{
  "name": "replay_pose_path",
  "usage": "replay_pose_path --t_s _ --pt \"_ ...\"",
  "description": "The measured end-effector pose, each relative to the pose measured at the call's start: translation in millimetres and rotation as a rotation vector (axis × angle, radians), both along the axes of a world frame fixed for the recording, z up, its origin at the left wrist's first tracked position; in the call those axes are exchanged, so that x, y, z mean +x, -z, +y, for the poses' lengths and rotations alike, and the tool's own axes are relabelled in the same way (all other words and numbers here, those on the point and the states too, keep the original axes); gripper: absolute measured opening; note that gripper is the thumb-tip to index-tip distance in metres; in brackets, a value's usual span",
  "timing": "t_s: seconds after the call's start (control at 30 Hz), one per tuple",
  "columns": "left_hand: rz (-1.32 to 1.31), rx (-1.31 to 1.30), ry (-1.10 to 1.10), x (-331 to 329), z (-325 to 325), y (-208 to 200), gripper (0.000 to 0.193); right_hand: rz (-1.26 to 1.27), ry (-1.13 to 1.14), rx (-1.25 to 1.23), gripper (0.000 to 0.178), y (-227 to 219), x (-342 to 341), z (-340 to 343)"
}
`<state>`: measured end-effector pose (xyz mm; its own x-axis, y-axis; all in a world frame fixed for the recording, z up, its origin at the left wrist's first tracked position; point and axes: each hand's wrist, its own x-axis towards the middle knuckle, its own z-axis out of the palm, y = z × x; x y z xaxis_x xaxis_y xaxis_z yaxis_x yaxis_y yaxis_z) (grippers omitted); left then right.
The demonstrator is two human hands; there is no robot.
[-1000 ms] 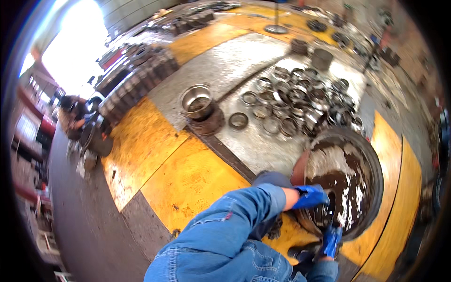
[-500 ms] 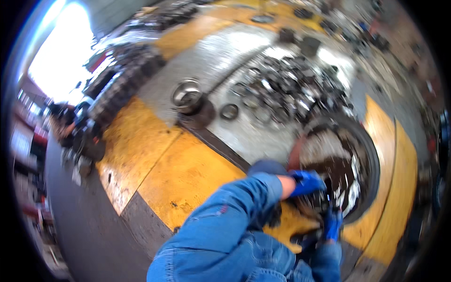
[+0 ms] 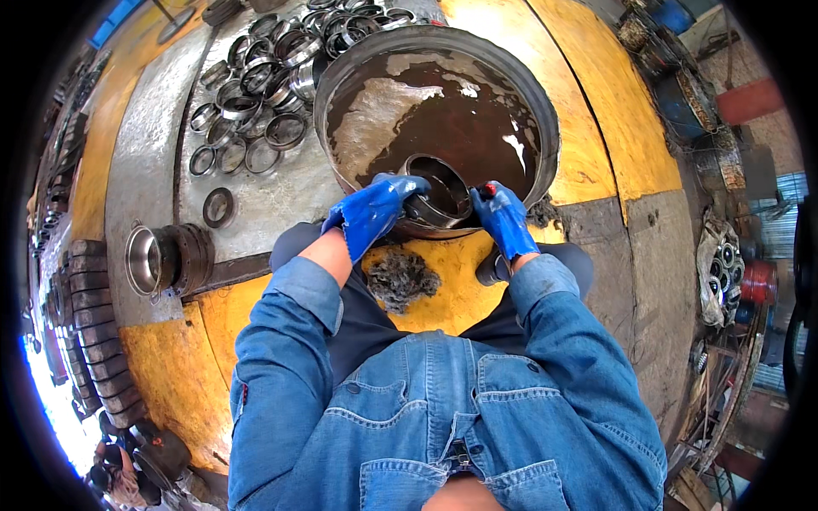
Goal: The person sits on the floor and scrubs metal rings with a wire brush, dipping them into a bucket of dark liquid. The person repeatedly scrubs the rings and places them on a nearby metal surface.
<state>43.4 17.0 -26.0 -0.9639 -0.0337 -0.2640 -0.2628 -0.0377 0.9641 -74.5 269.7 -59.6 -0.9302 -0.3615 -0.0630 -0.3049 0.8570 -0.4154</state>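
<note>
A wide round metal tub (image 3: 430, 37) of dark brown liquid stands in front of me. At its near rim a wet metal ring (image 3: 440, 213) is tilted so that its opening shows. My left hand (image 3: 375, 209), in a blue glove, is closed on the ring's left side. My right hand (image 3: 504, 220), gloved alike, is closed at the ring's right side around a small object with a red end (image 3: 488, 191). The rest of that object is hidden by the fingers. Between my legs, a dark grey clump of shavings or fibres (image 3: 402, 279) lies on the yellow floor.
Many metal rings (image 3: 258, 77) are heaped on the metal sheet left of the tub, with a single ring (image 3: 219, 208) apart. Cylindrical metal parts (image 3: 152, 260) stand farther left, near a row of dark ribbed blocks (image 3: 100, 332). A bag of rings (image 3: 721, 271) is at right.
The view has swung right and become sharp, so the tub now sits centrally before me. The metal ring between my hands now shows plainly; both hands remain at the tub's near side.
</note>
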Motion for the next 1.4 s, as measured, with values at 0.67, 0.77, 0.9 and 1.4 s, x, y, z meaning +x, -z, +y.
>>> replay_pose_path --t_s 0.67,0.77,0.9,1.4 --pt "0.199 -0.103 0.006 13 -8 -8 0.025 -0.04 -0.026 0.026 0.039 -2 -5 -4" --pt "0.106 -0.031 -0.046 15 -5 -22 0.026 -0.043 -0.034 -0.013 0.039 -4 -4 -5" --pt "0.012 -0.049 -0.017 9 -5 -24 0.026 -0.011 -0.043 0.001 0.038 -4 -6 -3" --pt "0.101 -0.324 0.109 25 -5 -45 0.031 -0.025 -0.051 0.012 0.037 12 -10 4"
